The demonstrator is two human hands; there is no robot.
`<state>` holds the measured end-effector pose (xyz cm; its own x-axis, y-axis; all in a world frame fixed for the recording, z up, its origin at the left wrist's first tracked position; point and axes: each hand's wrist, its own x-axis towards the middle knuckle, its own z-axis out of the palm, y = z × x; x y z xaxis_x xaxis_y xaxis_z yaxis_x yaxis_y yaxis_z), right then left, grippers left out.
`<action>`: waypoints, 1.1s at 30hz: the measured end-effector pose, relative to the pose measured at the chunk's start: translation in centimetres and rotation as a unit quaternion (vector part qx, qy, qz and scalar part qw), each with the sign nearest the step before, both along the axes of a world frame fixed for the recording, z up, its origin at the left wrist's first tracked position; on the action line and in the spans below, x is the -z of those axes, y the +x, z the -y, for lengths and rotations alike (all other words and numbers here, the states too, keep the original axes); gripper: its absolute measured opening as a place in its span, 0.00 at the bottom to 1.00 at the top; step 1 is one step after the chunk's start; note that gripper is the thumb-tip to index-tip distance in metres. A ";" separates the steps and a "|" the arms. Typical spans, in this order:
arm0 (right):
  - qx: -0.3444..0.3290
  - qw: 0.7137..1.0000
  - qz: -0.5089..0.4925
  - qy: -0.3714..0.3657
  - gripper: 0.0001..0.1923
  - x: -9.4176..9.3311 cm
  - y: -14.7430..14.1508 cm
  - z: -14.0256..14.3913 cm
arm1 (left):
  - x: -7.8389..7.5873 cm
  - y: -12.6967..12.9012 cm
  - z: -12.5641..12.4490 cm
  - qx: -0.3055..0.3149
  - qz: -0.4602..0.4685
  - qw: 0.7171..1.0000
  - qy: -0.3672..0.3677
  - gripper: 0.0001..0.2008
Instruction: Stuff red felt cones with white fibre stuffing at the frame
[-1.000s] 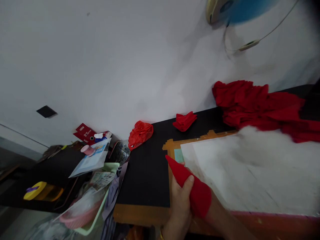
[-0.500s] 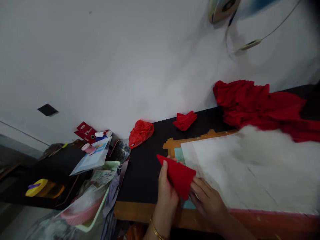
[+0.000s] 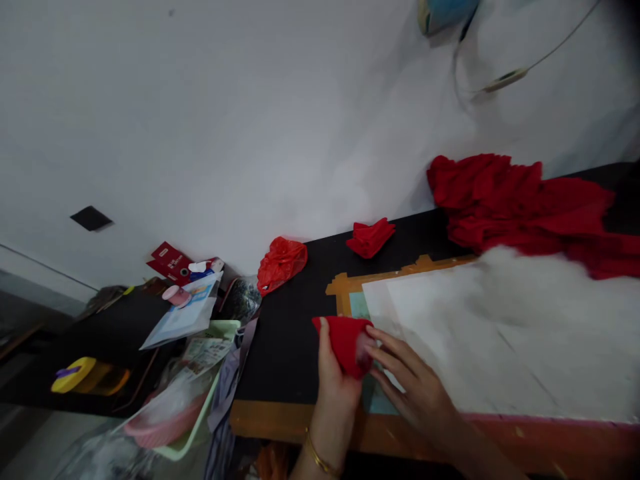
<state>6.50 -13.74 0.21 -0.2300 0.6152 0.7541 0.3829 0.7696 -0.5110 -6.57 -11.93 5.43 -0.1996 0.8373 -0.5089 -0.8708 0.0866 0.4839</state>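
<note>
A small red cloth cone [image 3: 343, 337] is held above the front of the table, its pointed tip to the left and its wide open end to the right. My left hand [image 3: 336, 380] wraps round it from below, with the thumb along its near side. At the open mouth, the fingers of my right hand [image 3: 413, 377] grip the rim. A pale, blurred patch shows there; it looks like white stuffing, though I cannot tell surely. Beside my right hand lies a white sheet [image 3: 435, 340], bearing a fluffy pile of white stuffing [image 3: 525, 300].
Folded red cloth pieces [image 3: 370, 238] and a crumpled red plastic bag [image 3: 281, 265] lie along the wall. A large red cloth heap [image 3: 520, 200] sits at the back right. To the left are a pale green basket [image 3: 197, 430], a pink thread spool [image 3: 177, 296] and a yellow-lidded container [image 3: 90, 377].
The cone has turned so its wide mouth now faces my right hand and looks rounder and opened. My right fingers have moved up and left to the mouth, where the pale patch now shows.
</note>
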 end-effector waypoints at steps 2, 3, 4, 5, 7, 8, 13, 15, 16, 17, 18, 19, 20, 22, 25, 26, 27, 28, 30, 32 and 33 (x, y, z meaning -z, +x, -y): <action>0.012 1.000 -0.012 0.014 0.24 -0.7 0.6 0.4 | -0.3 -0.9 -0.7 -0.035 0.007 0.999 -0.009 0.17; 0.008 1.000 -0.013 0.023 0.25 -0.9 0.7 0.5 | -0.5 -1.2 -0.8 -0.046 0.006 0.999 -0.013 0.17; 0.000 0.999 -0.004 0.033 0.26 -1.0 0.6 0.6 | -0.6 -1.3 -0.9 -0.049 0.007 0.999 -0.021 0.17; -0.009 0.999 0.016 0.042 0.26 -1.0 0.4 0.6 | -0.7 -1.2 -0.9 -0.044 0.010 0.998 -0.033 0.18; -0.002 0.996 0.064 0.060 0.25 -0.9 -0.6 0.4 | -0.7 -0.8 -0.7 -0.021 0.016 0.997 -0.066 0.20; 0.015 0.994 0.078 0.071 0.23 -0.9 -1.1 0.1 | -0.7 -0.6 -0.6 -0.010 0.017 0.997 -0.076 0.21; 0.045 0.992 0.103 0.050 0.15 -0.5 -3.5 -1.0 | -0.1 0.3 0.1 0.005 0.008 0.999 -0.046 0.18; 0.016 0.992 0.114 0.045 0.13 -0.6 -3.8 -1.2 | 0.1 0.2 0.2 0.014 0.016 0.999 -0.027 0.19; 0.006 0.993 0.111 0.048 0.12 -0.7 -3.8 -1.1 | 0.2 0.1 0.1 0.015 0.019 0.999 -0.022 0.18; 0.000 0.994 0.102 0.050 0.11 -0.9 -3.6 -1.0 | 0.4 0.0 0.1 0.013 0.022 0.999 -0.022 0.17; -0.004 0.995 0.087 0.047 0.12 -1.1 -3.2 -0.9 | 0.5 -0.2 0.0 0.012 0.027 0.999 -0.026 0.17; -0.010 0.997 0.067 0.042 0.12 -1.4 -2.7 -0.6 | 0.5 -0.4 -0.1 0.009 0.035 0.999 -0.028 0.16; -0.015 0.998 0.045 0.034 0.14 -1.6 -2.2 -0.4 | 0.6 -0.7 -0.2 0.003 0.043 0.999 -0.027 0.15; -0.006 1.000 -0.003 0.015 0.18 -1.9 -1.0 0.1 | 0.8 -1.2 -0.5 -0.014 0.052 0.998 -0.013 0.13; 0.045 0.995 -0.065 -0.060 0.19 -1.9 0.0 0.2 | 0.8 -1.4 -0.8 -0.022 0.032 0.999 0.013 0.11; 0.054 0.991 -0.077 -0.095 0.19 -1.8 0.1 0.1 | 0.7 -1.3 -0.7 -0.003 0.030 0.999 0.019 0.10; 0.048 0.987 -0.082 -0.130 0.21 -1.8 0.1 -0.2 | 0.6 -1.0 -0.7 0.023 0.035 0.999 0.027 0.10; 0.031 0.984 -0.081 -0.156 0.21 -1.6 0.0 -0.5 | 0.4 -0.7 -0.6 0.048 0.040 0.997 0.038 0.11; -0.006 0.984 -0.078 -0.162 0.17 -1.3 -0.1 -1.1 | -0.1 0.0 -0.2 0.087 0.042 0.994 0.053 0.15; -0.019 0.989 -0.079 -0.120 0.15 -0.9 -0.1 -1.5 | -0.4 0.3 0.2 0.111 0.021 0.993 0.045 0.21; -0.012 0.993 -0.077 -0.091 0.15 -0.8 0.0 -1.7 | -0.5 0.3 0.4 0.123 0.004 0.992 0.033 0.25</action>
<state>6.55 -12.02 0.99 -0.1376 0.7400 0.6584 0.2717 0.6674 -0.6934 -6.30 -12.35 5.97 0.0185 0.8915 -0.4526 -0.8315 0.2650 0.4882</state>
